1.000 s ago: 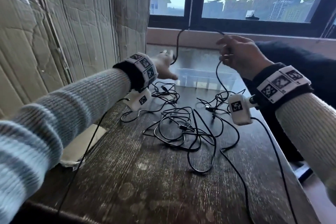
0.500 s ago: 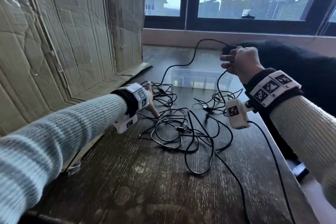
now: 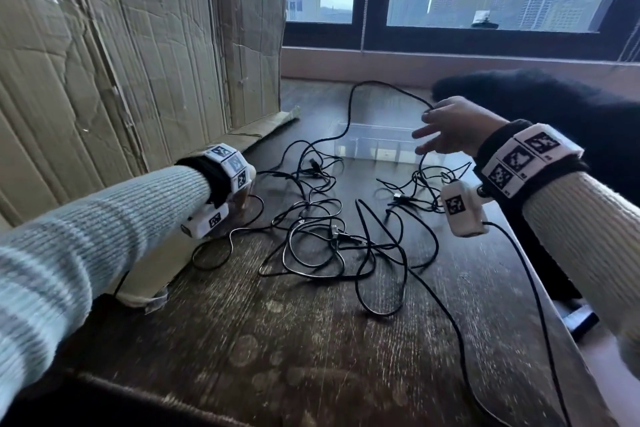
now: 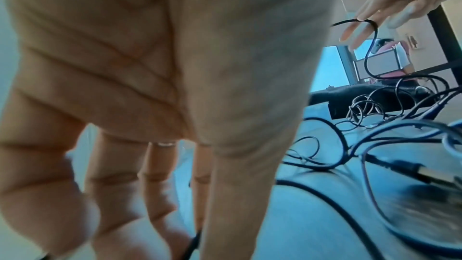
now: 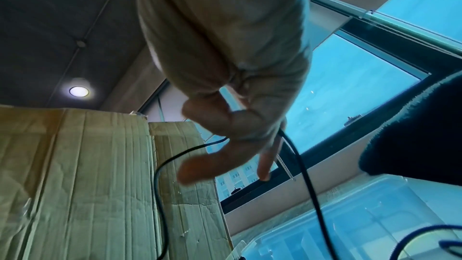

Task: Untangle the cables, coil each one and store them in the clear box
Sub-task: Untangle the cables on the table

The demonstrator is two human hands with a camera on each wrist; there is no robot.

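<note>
Right hand (image 3: 450, 126) raised over the clear box (image 3: 388, 146) at the table's far edge, fingers spread, one black cable (image 3: 349, 107) looped over a finger and arching down into the tangle (image 3: 332, 229) at mid-table. Left hand (image 4: 150, 106) low near the left edge, fingers pointing down; a dark strand sits between its fingertips, but whether it is gripped cannot be told. Likely risks: the loop, merely hooked, may slide off the finger; pulling upward may tighten knots or drag the whole tangle, whose plugs could snag the light box. Cables are thin, round, pliant and smooth, with stiff metal plugs; the box is rigid transparent plastic with dividers; the table (image 3: 277, 340) is dark, worn, grained wood; creased corrugated cardboard (image 3: 121, 45) stands along the left edge
</note>
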